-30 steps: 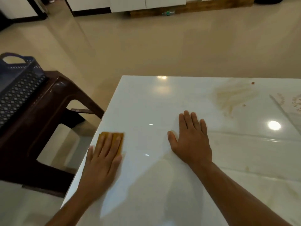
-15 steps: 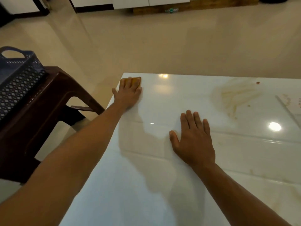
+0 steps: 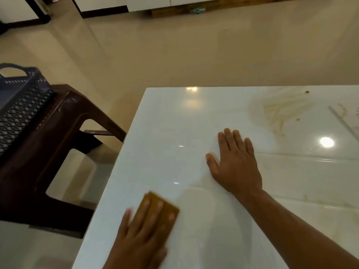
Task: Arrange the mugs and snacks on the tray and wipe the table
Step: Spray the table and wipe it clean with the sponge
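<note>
My left hand (image 3: 141,235) presses flat on a folded orange-brown cloth (image 3: 167,208) near the front left of the glossy white table (image 3: 174,121); the hand is blurred with motion. My right hand (image 3: 235,164) lies flat, fingers spread, on the table's middle and holds nothing. A brownish smear with crumbs (image 3: 279,113) marks the table at the far right. Only a corner of a pale patterned tray (image 3: 347,117) shows at the right edge. No mugs or snacks are in view.
A dark brown plastic stool (image 3: 64,133) stands close to the table's left edge, with a dark blue perforated basket (image 3: 17,101) on top of it. Beige tiled floor lies beyond the table's far edge.
My left hand, with the cloth under it, has slid back from the table's far left corner to the near left part. My right hand has stayed flat in place.
</note>
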